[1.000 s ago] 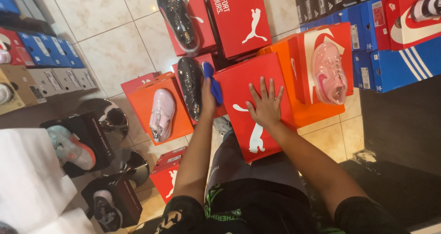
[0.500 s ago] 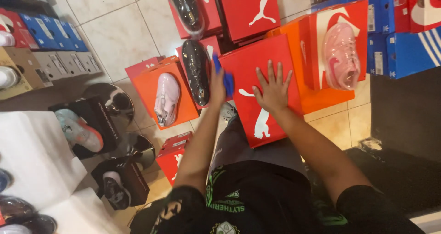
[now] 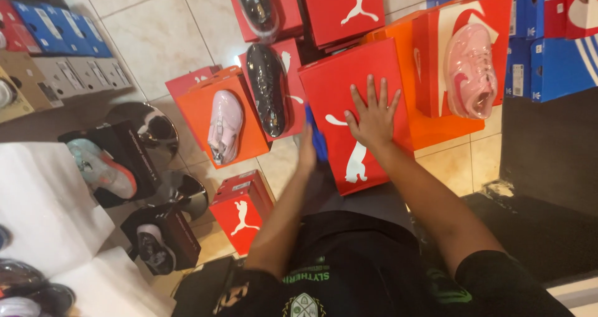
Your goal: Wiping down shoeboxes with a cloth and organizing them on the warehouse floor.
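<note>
A large red shoe box [image 3: 355,86] with a white leaping-cat mark rests tilted against my lap. My right hand [image 3: 372,113] lies flat on its lid, fingers spread. My left hand [image 3: 308,149] grips a small blue cloth-like thing [image 3: 318,140] at the box's left edge. A black shoe [image 3: 266,88] wrapped in clear film lies on a red box just left of it.
A pale pink shoe [image 3: 225,126] sits on an orange box [image 3: 198,108]. Another pink shoe [image 3: 469,71] rests on the orange box at right. Blue boxes [image 3: 560,61] stack at far right, black boxes [image 3: 163,230] with shoes at left, white paper [image 3: 43,205] at lower left.
My left hand with the blue thing has slid down along the red box's left edge. My right hand stays flat on the lid.
</note>
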